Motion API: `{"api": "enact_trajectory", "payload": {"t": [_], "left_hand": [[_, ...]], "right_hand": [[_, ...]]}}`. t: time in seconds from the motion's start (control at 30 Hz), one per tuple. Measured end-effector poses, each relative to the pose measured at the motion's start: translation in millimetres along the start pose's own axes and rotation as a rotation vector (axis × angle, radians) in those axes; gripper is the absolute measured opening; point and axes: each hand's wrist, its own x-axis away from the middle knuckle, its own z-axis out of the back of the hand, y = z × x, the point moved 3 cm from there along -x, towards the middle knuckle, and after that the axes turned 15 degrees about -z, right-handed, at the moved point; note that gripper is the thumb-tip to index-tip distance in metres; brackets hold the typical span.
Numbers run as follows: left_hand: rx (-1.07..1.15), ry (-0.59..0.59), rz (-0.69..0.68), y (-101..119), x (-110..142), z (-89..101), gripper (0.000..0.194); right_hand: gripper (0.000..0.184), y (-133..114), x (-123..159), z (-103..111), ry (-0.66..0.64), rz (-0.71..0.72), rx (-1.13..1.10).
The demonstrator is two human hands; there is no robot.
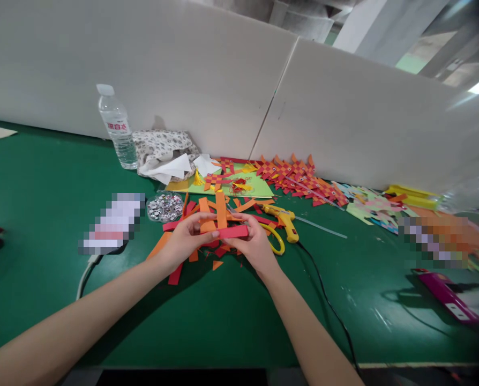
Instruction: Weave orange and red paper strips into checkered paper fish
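Note:
Between my two hands are strips of coloured paper crossing each other. A red paper strip (233, 232) lies sideways, its right end pinched in my right hand (256, 241). An orange paper strip (221, 209) stands upright behind it, and more orange strip shows by the fingers of my left hand (187, 238). My left thumb reaches the red strip's left end. Both hands are closed in a pinch, raised over a heap of red and orange paper scraps (176, 274). Some of the fingers behind the strips are hidden.
A yellow glue gun (285, 221) with a black cord lies right of my hands, beside yellow-handled scissors (278, 245). Left are a dish of googly eyes (165, 207), a phone (114, 222) and a water bottle (119, 128). Woven paper fish (296, 177) pile up near the partition.

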Motion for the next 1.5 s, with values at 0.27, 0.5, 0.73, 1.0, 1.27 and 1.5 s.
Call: {"api": "enact_trajectory", "payload": {"t": [0.27,0.5,0.73,1.0,1.27,1.5], "left_hand": [[-0.175,-0.086,-0.113,2,0,-2.8,0.027],[-0.32,-0.266,-0.124,-10,4,-5.4,0.038],[-0.279,-0.288,-0.108,-9,4,-8.3,0.035],[-0.219,-0.134,-0.121,-5,1,-4.9,0.035],[-0.097,-0.053,-0.144,1,-2,-2.1,0.024],[-0.096,-0.07,-0.133,1,-2,-2.0,0.026]], "right_hand": [[0.043,-3,-3,8,-0.04,-0.148,-0.202],[0.061,7,-7,7,0.035,-0.033,0.02],[0.055,6,-5,4,0.063,-0.05,0.027],[0.057,5,-4,4,-0.013,-0.007,0.075],[0.057,6,-8,7,0.02,-0.025,0.067],[0.059,8,-5,2,-0.048,-0.046,0.087]]}}
